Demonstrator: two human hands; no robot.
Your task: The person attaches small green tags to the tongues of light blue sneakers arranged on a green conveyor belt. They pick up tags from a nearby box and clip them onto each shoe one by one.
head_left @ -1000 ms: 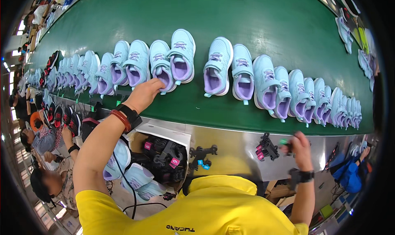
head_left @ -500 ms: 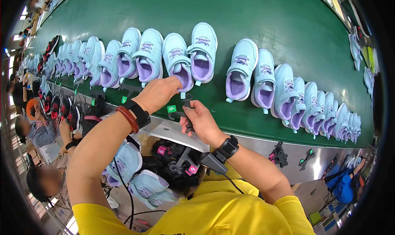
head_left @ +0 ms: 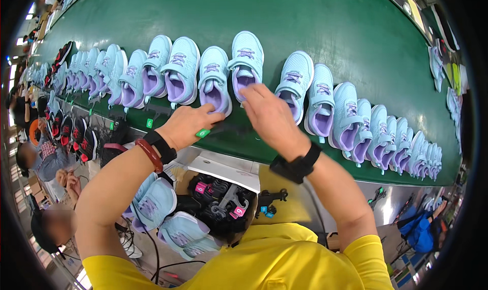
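At the near edge of the green conveyor (head_left: 315, 15), left hand (head_left: 188, 126) pinches a small green tag (head_left: 202, 133); right hand (head_left: 269, 114), fingers curled, touches a mint-and-purple shoe (head_left: 246, 61); its grip unclear.

The light-blue sneakers (head_left: 213, 79) look like woven mesh cloth with smooth lilac linings, lying on a matt green conveyor belt (head_left: 315, 25). The belt's front edge (head_left: 386, 198) is shiny bare metal. The yellow shirt (head_left: 264, 262) is soft matt cloth.
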